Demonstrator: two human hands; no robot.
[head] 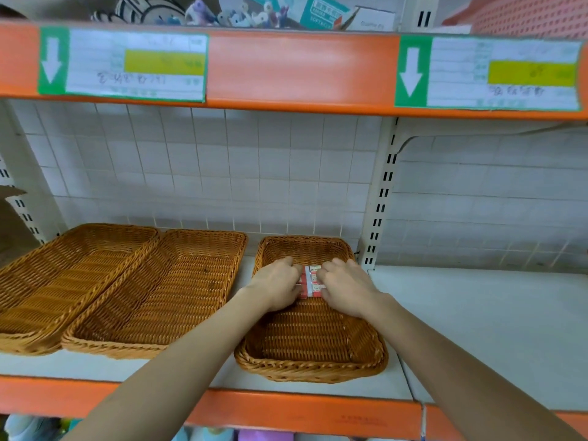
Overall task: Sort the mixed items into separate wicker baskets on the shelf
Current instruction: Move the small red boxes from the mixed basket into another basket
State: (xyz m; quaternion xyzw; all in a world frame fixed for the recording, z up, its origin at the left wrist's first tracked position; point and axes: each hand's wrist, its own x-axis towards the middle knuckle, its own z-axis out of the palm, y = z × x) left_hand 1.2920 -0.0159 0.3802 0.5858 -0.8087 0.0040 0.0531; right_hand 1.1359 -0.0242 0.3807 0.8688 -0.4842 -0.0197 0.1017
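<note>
Three wicker baskets stand on the white shelf: a left basket [63, 281], a middle basket [165, 297] overlapping its edge, and a right basket [311, 345]. Both hands reach into the far half of the right basket. A small stack of red and white packets [311, 283] sits between them. My left hand [275, 286] grips the stack's left side with curled fingers. My right hand [346, 286] grips its right side the same way. The hands hide most of the packets.
An orange shelf edge [302, 68] with green-arrow labels runs overhead; plush toys and boxes sit above it. A slotted upright post [380, 202] stands right of the right basket. White shelf surface [493, 329] extends to the right. An orange front lip [302, 415] runs below.
</note>
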